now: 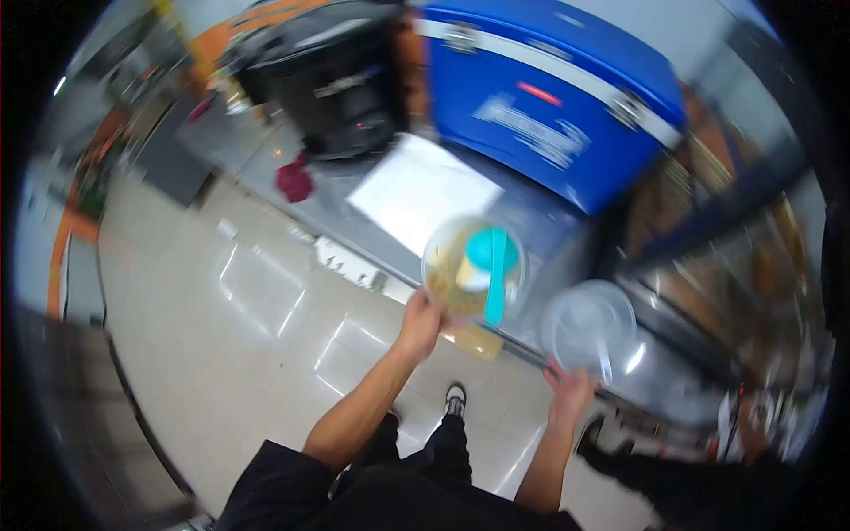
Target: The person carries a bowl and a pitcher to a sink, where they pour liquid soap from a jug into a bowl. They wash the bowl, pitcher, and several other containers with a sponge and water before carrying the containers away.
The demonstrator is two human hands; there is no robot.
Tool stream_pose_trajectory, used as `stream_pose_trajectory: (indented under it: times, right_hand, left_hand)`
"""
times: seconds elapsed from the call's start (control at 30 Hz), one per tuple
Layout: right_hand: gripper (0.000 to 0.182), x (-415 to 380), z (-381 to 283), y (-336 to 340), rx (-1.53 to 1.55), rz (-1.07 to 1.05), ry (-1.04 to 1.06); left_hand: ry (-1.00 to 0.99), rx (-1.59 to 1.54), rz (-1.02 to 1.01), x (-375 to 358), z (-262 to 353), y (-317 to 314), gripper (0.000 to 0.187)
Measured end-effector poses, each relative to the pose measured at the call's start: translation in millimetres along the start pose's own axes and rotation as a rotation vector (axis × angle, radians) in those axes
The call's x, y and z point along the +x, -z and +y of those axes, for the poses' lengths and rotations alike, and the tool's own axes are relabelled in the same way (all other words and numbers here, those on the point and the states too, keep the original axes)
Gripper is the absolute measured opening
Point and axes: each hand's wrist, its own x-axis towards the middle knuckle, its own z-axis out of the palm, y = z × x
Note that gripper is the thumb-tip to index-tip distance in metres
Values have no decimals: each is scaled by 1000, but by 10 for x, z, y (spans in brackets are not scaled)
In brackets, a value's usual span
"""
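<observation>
My left hand is closed on the near left rim of a round clear plastic bowl. Inside it are yellowish-brown contents, and a turquoise ladle lies across it with its handle toward me. To the right, my right hand has its fingers at the near edge of a second clear plastic bowl, gripping it. A pale, spoon-like handle shows in this bowl; blur hides its exact kind. Both bowls are at the edge of a metal counter.
A blue cooler box with metal latches stands at the back of the counter. Left of it are a black lidded container, white paper and a dark red cloth. A power strip runs along the edge. Another person's leg is at right.
</observation>
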Motion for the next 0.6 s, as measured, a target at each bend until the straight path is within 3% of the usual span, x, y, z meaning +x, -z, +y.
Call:
stream_pose_trajectory:
  times: [0.07, 0.1, 0.2, 0.23, 0.3, 0.33, 0.4, 0.43, 0.5, 0.6]
  right_hand:
    - [55, 42, -210, 352, -86, -16, 15]
    - [58, -157, 232, -1104, -87, -68, 111]
    - [66, -104, 124, -1655, -285, -152, 330]
    - [66, -258, 287, -1916, -290, -182, 324]
    - [67, -572, 677, -2456, -375, -455, 196]
    - [67, -680, 889, -2815, -360, -481, 202]
    - [69, -898, 1314, -3501, -324, -737, 21]
    - [69, -936, 1499, -3822, -321, -758, 34]
    - [60, -1089, 1954, -4408, -371, -902, -177]
    - [53, -1294, 2800, -5258, -456, -976, -333]
  left_hand:
    - [-2, -178, 103, -824, -37, -36, 52]
    - [-86, -194, 161, -467, 735, 1158, 53]
    - [-48, -387, 298, -349, -106, 1818, 53]
    - [-38, -412, 394, -498, -136, 2179, 51]
    - [-48, -434, 497, -641, -266, 2859, 50]
    - [-102, -483, 587, -541, -409, 3218, 52]
    - [-135, -621, 682, -423, -275, 3837, 58]
    - [-157, -633, 680, -246, -155, 4085, 58]
    - [-222, -819, 712, 81, -10, 4655, 60]
    - [-289, -993, 678, 619, 280, 5676, 53]
